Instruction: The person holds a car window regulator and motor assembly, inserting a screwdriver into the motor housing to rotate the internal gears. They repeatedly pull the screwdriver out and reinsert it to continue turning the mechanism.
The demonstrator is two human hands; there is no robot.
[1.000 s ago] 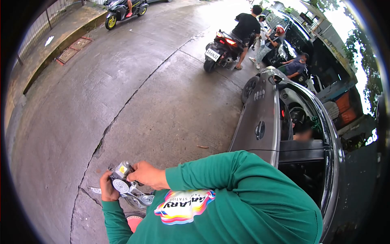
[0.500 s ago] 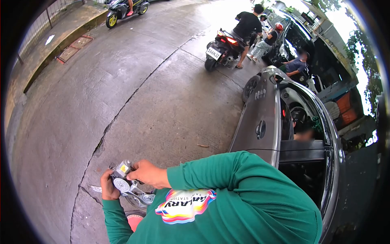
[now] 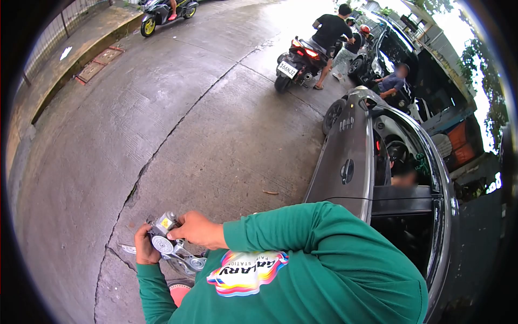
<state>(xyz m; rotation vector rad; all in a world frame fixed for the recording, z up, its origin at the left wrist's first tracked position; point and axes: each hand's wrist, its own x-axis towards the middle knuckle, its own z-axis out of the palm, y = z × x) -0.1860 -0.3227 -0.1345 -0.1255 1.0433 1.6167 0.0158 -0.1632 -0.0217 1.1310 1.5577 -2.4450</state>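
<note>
A car window regulator (image 3: 163,244) with a round silver disc and metal arms is held low in front of my green shirt. Its motor (image 3: 166,221) carries a yellow label and points away from me. My left hand (image 3: 144,247) wraps round the left side of the regulator, thumb near the motor. From the right, my right hand (image 3: 195,228) has its fingers closed at the motor's side and the disc's upper edge; the fingertips are partly hidden. The lower arms of the regulator reach toward my shirt.
A grey car (image 3: 345,162) stands close on my right, a blurred person visible through its window. Ahead, a person sits on a motorcycle (image 3: 297,65); other people stand near a dark vehicle. Another motorcycle (image 3: 162,16) is far left, beside a curb (image 3: 86,59). Cracked concrete lies underfoot.
Both my hands stay almost in place on the regulator. Ahead, the motorcycle and its rider have shifted slightly right and forward, and people near the dark vehicle have moved a little.
</note>
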